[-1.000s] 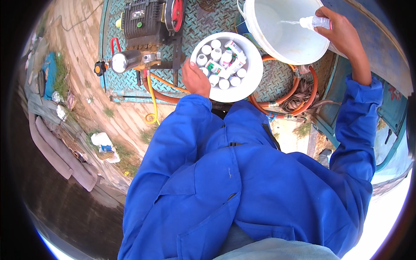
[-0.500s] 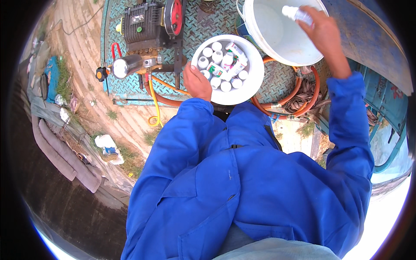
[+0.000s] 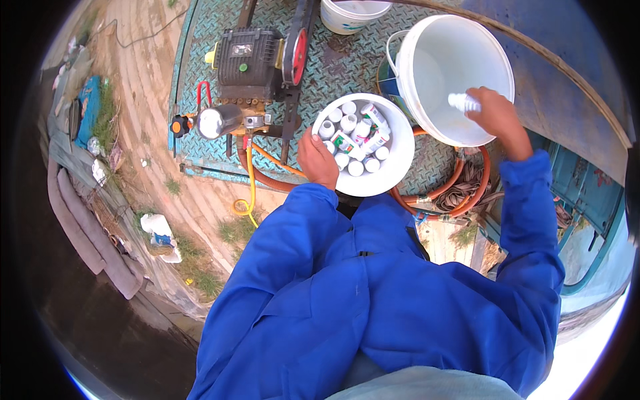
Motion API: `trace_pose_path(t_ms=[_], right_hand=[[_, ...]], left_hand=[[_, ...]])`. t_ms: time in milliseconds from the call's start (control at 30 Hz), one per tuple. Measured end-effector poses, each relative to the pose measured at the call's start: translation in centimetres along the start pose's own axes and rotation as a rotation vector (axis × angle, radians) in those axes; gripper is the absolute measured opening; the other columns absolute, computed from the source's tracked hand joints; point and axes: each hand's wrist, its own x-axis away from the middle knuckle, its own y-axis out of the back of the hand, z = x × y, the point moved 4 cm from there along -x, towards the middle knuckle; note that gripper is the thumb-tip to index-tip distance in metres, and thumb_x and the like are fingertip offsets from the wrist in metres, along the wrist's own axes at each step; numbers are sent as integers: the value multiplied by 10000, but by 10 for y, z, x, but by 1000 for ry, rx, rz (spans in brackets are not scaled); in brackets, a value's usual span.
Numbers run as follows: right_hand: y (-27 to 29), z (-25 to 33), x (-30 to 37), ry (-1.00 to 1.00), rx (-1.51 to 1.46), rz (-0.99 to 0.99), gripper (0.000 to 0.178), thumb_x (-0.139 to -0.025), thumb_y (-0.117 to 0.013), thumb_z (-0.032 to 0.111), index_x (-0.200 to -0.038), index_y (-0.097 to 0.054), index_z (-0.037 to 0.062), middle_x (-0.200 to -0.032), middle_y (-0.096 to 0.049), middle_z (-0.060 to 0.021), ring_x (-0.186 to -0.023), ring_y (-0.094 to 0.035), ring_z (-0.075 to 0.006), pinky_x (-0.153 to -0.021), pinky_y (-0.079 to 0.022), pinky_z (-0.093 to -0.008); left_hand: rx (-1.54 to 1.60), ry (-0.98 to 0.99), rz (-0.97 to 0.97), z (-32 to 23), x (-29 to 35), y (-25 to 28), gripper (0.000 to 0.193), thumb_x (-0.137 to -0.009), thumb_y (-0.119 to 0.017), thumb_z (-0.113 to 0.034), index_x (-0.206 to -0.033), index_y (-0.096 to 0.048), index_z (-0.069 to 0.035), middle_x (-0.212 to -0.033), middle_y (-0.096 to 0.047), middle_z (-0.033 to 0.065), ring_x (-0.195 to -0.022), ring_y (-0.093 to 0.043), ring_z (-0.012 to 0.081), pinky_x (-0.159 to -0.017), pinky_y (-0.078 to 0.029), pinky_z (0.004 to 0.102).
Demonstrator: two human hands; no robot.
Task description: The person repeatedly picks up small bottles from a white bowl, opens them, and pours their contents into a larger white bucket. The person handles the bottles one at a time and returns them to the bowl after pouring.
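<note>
My left hand (image 3: 318,160) grips the near left side of a round white tub (image 3: 398,160), thumb at its rim. Inside the tub lie several small white plastic bottles (image 3: 360,130), some upright, others on their sides with green or pink on their labels. My right hand (image 3: 499,121) holds one more white bottle (image 3: 463,102) over the mouth of a big white bucket (image 3: 433,60). That bottle lies sideways, its ridged end pointing left and slightly blurred. No other bottle shows inside the bucket.
A motor-driven pump (image 3: 250,63) with a red wheel stands left on a teal tread-plate platform (image 3: 340,63). Orange hoses (image 3: 477,173) coil below the bucket; a yellow hose (image 3: 250,183) hangs off the edge. Another white bucket (image 3: 350,17) stands at the far side.
The whole view has shifted, so the platform appears lower and slightly right. My right hand, with the bottle, has come down from the bucket's far part toward its near right. My left hand stays on the tub.
</note>
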Motion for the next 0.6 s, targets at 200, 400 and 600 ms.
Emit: trace_pose_path(t_ms=[200,400,600], right_hand=[[86,25,-44,-20,-770,-272,568,-999,-838,399,-1392,-724,5,-1059,-783,-78,-748,-697,-113,-539,-486,-293],[124,16,-261,-281,-1051,-308,434,-1089,-699,302,-1411,-710,10,-1152,-789,-98,-932,-784,-172,-687,-584,-293],[104,55,-296,103,-1458,-395,539,-993,-815,254,-1394,-679,-79,-1092,-821,-149,-815,-801,-315,-686,-645,-416]], left_hand=[[-4,14,24,6,-1,-3,395,-1188,-445,-256,-1459,-634,-39,-1240,-698,239,-1136,-655,476,-977,-476,586],[-22,60,79,8,2,-4,450,-1208,-397,-311,-1511,-610,-54,-1261,-676,215,-1157,-644,447,-1010,-448,584],[27,48,60,8,2,-4,436,-1203,-412,-300,-1487,-615,-38,-1252,-675,220,-1163,-639,459,-999,-458,583]])
